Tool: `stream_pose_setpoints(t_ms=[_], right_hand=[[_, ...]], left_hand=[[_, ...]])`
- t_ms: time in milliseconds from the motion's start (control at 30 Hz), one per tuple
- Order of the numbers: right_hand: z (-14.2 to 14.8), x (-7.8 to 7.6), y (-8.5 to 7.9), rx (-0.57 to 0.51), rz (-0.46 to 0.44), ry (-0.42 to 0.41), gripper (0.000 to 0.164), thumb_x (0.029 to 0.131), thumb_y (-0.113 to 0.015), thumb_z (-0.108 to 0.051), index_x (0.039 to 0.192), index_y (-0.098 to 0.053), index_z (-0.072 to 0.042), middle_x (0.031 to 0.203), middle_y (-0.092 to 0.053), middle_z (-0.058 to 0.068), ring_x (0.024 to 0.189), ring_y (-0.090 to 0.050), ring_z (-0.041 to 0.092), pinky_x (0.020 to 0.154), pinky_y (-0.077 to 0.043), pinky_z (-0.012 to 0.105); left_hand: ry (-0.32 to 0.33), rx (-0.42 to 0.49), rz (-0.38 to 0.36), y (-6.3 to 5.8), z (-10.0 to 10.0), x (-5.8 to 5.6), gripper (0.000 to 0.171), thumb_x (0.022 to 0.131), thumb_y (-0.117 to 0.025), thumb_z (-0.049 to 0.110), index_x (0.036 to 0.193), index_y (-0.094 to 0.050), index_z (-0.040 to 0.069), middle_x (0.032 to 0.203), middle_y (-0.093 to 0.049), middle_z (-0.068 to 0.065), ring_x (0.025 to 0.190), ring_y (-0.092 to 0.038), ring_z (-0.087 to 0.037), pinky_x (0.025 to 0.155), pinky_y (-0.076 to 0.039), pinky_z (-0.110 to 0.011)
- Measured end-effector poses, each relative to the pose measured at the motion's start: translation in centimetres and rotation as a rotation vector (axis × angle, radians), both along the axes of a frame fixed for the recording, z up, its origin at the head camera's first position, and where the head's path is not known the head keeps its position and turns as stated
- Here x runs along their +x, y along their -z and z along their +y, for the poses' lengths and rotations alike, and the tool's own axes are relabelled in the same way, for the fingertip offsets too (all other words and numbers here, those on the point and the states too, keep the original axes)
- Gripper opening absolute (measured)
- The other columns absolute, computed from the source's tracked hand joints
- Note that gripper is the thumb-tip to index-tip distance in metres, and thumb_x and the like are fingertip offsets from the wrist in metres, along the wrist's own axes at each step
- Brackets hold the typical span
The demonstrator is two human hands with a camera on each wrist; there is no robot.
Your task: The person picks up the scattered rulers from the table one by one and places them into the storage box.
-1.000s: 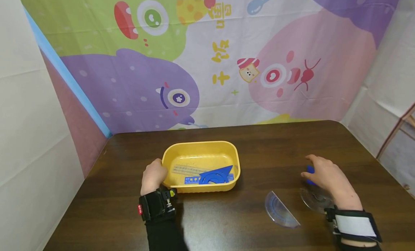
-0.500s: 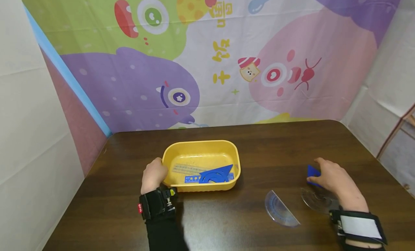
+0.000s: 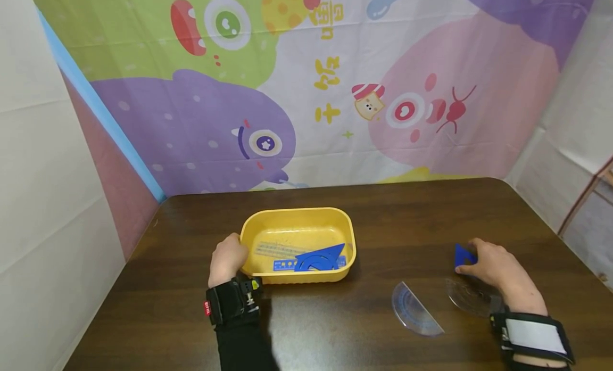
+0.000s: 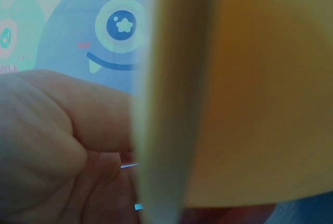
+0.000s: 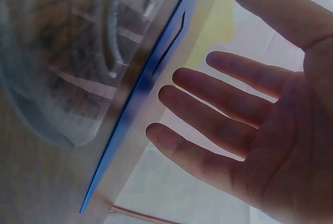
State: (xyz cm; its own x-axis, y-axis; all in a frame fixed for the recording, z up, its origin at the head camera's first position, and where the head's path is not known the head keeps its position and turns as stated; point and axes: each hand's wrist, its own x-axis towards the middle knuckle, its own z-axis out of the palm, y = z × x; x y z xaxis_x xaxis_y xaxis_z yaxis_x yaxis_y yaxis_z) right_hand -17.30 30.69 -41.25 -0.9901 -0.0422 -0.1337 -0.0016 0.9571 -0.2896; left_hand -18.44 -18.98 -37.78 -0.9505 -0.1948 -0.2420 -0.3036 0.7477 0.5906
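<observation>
My left hand grips the left rim of a yellow plastic basin; in the left wrist view the basin's wall hides part of the fingers. On the right of the table lies a blue set square, partly hidden by my right hand. That hand is over its right side, thumb tip right at the blue edge. In the right wrist view, the right fingers are straight and spread beside the slotted set square.
The basin holds a clear ruler, a blue ruler and blue triangular and curved pieces. A clear protractor lies on the dark table, another clear curved piece near my right wrist. A cartoon cloth hangs behind.
My right hand has shifted to the right and slightly down, its fingertips now close around the side of the blue set square, which shows more. My left hand and the basin stay in place.
</observation>
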Motion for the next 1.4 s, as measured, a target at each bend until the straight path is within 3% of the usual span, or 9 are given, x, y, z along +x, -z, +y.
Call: stream_pose_setpoints(t_ms=[300, 1033, 1400], right_hand=[[-0.1, 0.1, 0.4, -0.012, 0.001, -0.01, 0.083, 0.066, -0.073, -0.047, 0.115, -0.045, 0.014, 0.099, -0.056, 0.034, 0.085, -0.056, 0.047, 0.068, -0.044, 0.055], [-1.1, 0.4, -0.3, 0.025, -0.043, 0.008, 0.071, 0.068, -0.076, -0.029, 0.116, -0.045, 0.012, 0.103, -0.055, 0.034, 0.087, -0.056, 0.047, 0.067, -0.044, 0.057], [-1.2, -0.1, -0.4, 0.094, -0.063, 0.021, 0.08, 0.064, -0.077, -0.04, 0.116, -0.045, 0.012, 0.103, -0.054, 0.034, 0.088, -0.054, 0.048, 0.066, -0.043, 0.059]], left_hand=[[0.0, -0.011, 0.001, -0.1, 0.1, 0.0, 0.023, 0.086, -0.037, 0.006, 0.104, -0.049, -0.004, 0.078, -0.05, -0.013, 0.068, -0.05, -0.024, 0.059, -0.038, -0.03], [-0.012, 0.021, -0.005, -0.4, 0.1, 0.1, 0.023, 0.086, -0.039, 0.006, 0.104, -0.049, -0.004, 0.078, -0.05, -0.014, 0.067, -0.05, -0.024, 0.058, -0.038, -0.029], [-0.008, 0.011, 0.002, -0.3, 0.1, 0.1, 0.021, 0.086, -0.039, 0.006, 0.103, -0.049, -0.004, 0.077, -0.049, -0.013, 0.066, -0.05, -0.024, 0.058, -0.038, -0.03]])
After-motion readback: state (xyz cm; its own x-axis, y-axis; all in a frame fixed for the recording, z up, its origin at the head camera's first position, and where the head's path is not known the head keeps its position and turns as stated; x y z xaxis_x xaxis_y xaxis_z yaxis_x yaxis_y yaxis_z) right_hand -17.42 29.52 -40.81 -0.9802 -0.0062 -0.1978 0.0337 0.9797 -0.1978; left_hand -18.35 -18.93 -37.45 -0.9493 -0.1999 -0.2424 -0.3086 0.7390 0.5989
